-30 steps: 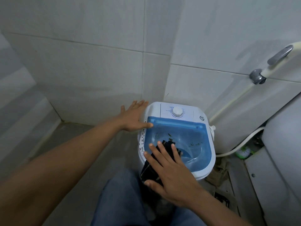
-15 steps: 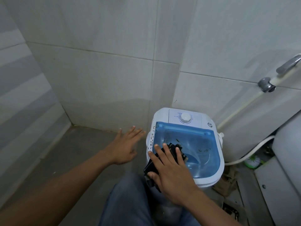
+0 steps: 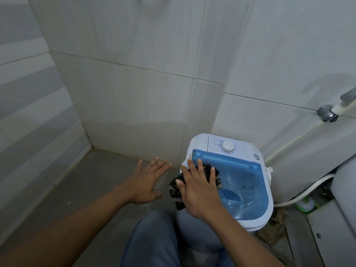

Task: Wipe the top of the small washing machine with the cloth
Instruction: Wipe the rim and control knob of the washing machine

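A small washing machine (image 3: pixel 200 145) stands in the corner of a tiled room, its rounded white plastic shell topped by a translucent blue lid (image 3: pixel 244 182) with dark specks scattered on its smooth surface. Behind the lid sits a round white dial (image 3: pixel 227 146) on a flat panel.

The cloth (image 3: pixel 174 186), dark and crumpled (one end hangs limp over the machine's near-left edge), lies on the left part of the lid. The right hand (image 3: pixel 198 187) presses it flat: the grip is wide open, fingers straight and spread across the fabric, thumb lying along the cloth's outer side, nothing curled round it.

The left hand (image 3: pixel 146 182) hovers just beside the machine's left side, apart from it, its grip equally open, fingers splayed and holding nothing.

Glossy pale tiles with thin grout lines cover the wall (image 3: pixel 134 93); the floor (image 3: pixel 92 182) is a dull grey. A pale flexible hose (image 3: pixel 308 191) curves along behind the machine's right side, below a metal tap fitting (image 3: pixel 326 113). A blue denim trouser leg (image 3: pixel 154 241) shows at the bottom.
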`<state>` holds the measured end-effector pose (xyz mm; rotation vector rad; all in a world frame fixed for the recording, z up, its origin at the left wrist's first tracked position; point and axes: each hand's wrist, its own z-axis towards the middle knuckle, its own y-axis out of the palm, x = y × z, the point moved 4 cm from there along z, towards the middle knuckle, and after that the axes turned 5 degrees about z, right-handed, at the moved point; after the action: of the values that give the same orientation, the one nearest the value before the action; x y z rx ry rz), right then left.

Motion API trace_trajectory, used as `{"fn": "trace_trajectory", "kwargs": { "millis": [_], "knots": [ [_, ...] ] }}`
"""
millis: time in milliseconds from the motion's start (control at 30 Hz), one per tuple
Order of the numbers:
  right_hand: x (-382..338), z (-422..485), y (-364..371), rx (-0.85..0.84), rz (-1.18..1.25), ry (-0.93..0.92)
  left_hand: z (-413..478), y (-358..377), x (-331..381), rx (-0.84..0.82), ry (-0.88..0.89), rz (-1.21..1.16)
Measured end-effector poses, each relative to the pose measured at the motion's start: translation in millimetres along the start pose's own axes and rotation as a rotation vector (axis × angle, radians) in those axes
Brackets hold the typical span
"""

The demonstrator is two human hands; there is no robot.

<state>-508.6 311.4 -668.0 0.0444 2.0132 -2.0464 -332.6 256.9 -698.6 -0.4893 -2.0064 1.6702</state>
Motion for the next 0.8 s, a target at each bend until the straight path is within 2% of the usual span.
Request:
{"fn": "trace_trajectory", "kwargs": {
  "millis": [800],
  "knots": [
    [34.3,102.9,-24.8,-0.053,0.007,0.153,1.0,-0.7,-6.4,-0.007,-0.001,-0.081]
  ]
}}
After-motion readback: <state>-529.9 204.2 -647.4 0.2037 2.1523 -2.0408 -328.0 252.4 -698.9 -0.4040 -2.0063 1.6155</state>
